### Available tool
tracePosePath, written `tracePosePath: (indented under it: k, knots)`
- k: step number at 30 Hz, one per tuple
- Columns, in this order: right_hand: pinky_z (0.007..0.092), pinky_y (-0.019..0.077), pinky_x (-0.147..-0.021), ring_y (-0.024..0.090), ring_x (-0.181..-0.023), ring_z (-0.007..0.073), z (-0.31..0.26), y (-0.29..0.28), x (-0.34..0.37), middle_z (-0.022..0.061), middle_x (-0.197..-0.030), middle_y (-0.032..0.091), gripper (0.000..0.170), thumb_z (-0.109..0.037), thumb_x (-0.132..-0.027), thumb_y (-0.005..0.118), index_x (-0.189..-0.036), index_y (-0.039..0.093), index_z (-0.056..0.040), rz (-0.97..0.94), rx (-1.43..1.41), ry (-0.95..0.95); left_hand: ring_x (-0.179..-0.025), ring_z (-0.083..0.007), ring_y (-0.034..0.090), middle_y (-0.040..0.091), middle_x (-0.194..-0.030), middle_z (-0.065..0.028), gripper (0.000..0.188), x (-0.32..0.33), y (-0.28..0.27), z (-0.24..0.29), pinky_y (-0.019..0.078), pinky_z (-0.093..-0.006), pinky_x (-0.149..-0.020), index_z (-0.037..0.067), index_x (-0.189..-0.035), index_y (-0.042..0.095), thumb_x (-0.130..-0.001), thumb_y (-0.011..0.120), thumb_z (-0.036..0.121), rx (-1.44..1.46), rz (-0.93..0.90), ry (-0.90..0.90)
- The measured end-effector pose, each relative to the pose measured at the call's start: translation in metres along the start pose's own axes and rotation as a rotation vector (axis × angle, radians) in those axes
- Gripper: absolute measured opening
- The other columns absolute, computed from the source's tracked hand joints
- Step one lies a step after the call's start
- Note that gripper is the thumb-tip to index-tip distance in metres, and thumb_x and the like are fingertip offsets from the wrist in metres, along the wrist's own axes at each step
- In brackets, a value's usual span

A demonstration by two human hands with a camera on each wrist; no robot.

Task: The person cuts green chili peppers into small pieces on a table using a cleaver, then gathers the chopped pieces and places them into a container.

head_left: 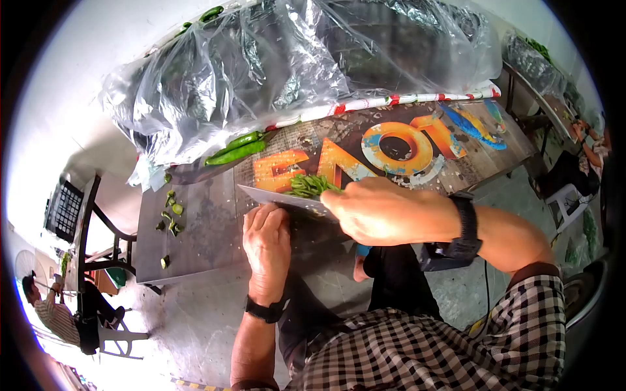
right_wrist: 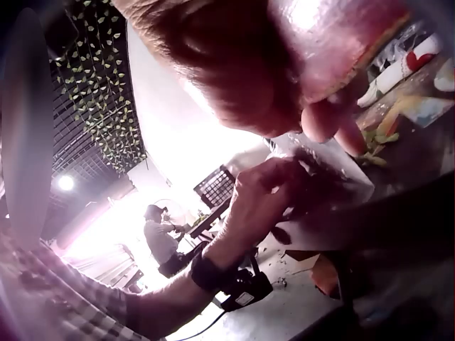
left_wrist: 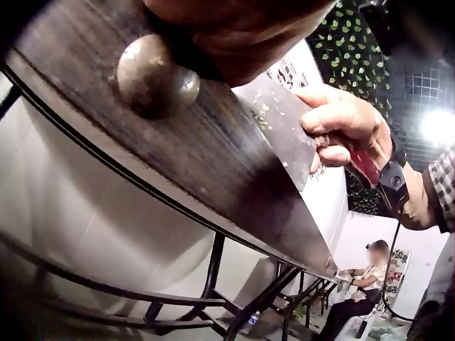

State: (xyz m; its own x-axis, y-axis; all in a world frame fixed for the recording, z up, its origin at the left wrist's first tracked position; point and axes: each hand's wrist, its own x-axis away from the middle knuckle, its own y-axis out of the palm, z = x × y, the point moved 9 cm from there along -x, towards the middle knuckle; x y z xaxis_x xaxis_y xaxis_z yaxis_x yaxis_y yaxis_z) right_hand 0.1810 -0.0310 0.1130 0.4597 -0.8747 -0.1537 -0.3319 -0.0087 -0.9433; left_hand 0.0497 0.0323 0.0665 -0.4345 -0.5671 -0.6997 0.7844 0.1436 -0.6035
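Note:
My right hand (head_left: 385, 212) grips a cleaver by its reddish handle (left_wrist: 364, 167). The broad grey blade (left_wrist: 281, 131) stands on edge over the table, with small pale bits stuck to its face. Against its far side lies a heap of green pepper strips (head_left: 310, 186). On the near side, my left hand (head_left: 266, 244) has its fingertips right at the blade; whether anything is under them I cannot tell. Two whole green peppers (head_left: 236, 153) lie further back. Cut pepper stem ends (head_left: 175, 208) are scattered at the left.
Clear plastic sheeting (head_left: 300, 58) covers a long bulky thing along the table's back. The dark wood-look table (head_left: 202, 228) carries big orange letters (head_left: 394, 148). Seated people work at other tables, one at far left (head_left: 62, 319), one at far right (head_left: 587, 163).

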Motion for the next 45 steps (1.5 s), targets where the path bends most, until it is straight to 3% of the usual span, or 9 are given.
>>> tracePosePath:
  k: [6,9,11,14,21,45]
  knots:
    - [0.0478,0.0435,-0.049,0.060,-0.054,0.0385,0.003,0.006,-0.024,0.0197,-0.057,0.054,0.009,-0.006,-0.088,0.054,-0.088,0.049,0.0019,0.059,0.021,-0.027,-0.096,-0.0333,0.060,0.068,-0.098,-0.0104,0.019,0.001,-0.003,0.000,0.0493,-0.0405,-0.087,0.003,-0.088,0.065,-0.072,0.066,-0.007,-0.003,0.017,-0.012]
    - [0.0458,0.0493,-0.055,0.065,-0.061,0.0338,0.019,0.012,-0.006,0.0191,-0.073,0.064,0.017,-0.013,-0.090,0.053,-0.087,0.054,0.0032,-0.187,0.207,0.096,-0.095,-0.0324,0.060,0.067,-0.097,-0.0098,0.017,0.001,-0.004,0.001,0.0498,-0.0400,-0.085,0.004,-0.088,0.066,-0.074,0.067,-0.006,0.013,0.032,-0.006]
    - [0.0479,0.0470,-0.053,0.062,-0.055,0.0351,0.019,0.005,0.006,0.0192,-0.064,0.060,0.016,-0.011,-0.090,0.053,-0.083,0.053,0.0030,-0.004,0.223,-0.015,-0.095,-0.0331,0.060,0.065,-0.098,-0.0099,0.016,0.002,-0.003,0.001,0.0501,-0.0412,-0.084,0.005,-0.089,0.066,-0.076,0.068,-0.003,0.009,0.026,-0.014]
    - [0.0492,0.0457,-0.053,0.060,-0.054,0.0396,0.017,-0.012,0.010,0.0207,-0.058,0.056,0.014,-0.009,-0.091,0.051,-0.084,0.051,0.0036,0.055,-0.072,0.187,-0.095,-0.0333,0.060,0.065,-0.098,-0.0096,0.016,0.002,-0.003,0.001,0.0500,-0.0415,-0.083,0.005,-0.090,0.066,-0.076,0.068,-0.003,0.010,0.028,-0.015]
    - [0.0510,0.0460,-0.055,0.060,-0.057,0.0419,0.006,-0.012,0.014,0.0224,-0.061,0.057,0.015,-0.010,-0.091,0.051,-0.083,0.053,0.0027,-0.020,-0.070,0.199,-0.098,-0.0334,0.059,0.066,-0.099,-0.0098,0.018,0.001,-0.002,0.001,0.0493,-0.0420,-0.086,0.003,-0.089,0.065,-0.073,0.066,-0.005,-0.006,0.004,-0.012]
    - [0.0438,0.0496,-0.054,0.064,-0.059,0.0329,-0.003,-0.011,-0.015,0.0170,-0.064,0.060,0.012,-0.010,-0.085,0.057,-0.084,0.054,0.0015,-0.043,0.073,-0.053,-0.098,-0.0342,0.060,0.066,-0.098,-0.0121,0.017,0.000,-0.001,-0.002,0.0501,-0.0416,-0.086,0.002,-0.087,0.066,-0.072,0.065,-0.006,0.000,0.003,-0.032]
